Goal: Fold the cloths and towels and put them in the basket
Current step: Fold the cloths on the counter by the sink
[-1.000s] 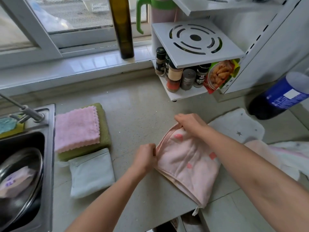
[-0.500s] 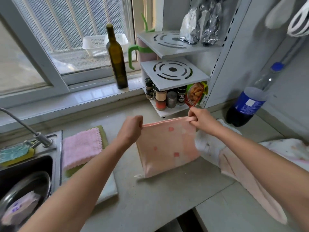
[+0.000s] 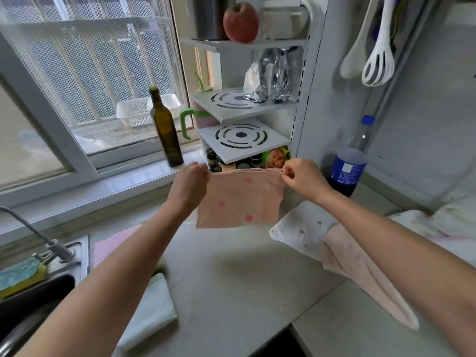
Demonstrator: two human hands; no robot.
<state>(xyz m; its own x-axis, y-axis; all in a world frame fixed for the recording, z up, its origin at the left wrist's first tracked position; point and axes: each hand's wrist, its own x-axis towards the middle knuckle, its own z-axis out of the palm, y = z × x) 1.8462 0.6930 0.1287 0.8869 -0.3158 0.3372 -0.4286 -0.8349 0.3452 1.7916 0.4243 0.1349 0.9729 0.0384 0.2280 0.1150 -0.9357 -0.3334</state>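
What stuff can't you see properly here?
Head view:
- Pink washcloth by the sink: mostly hidden by the left arm.
- Spice jars: lower parts hidden behind the held towel; labels too small.
- Left hand fingertips: hidden behind the towel edge.
- Sink: cut off by the left edge.

Matt cloth towel (image 3: 238, 199) (pink) — soft

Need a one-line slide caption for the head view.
Both hands, left and right, hold a folded pink towel up by its top corners above the counter.
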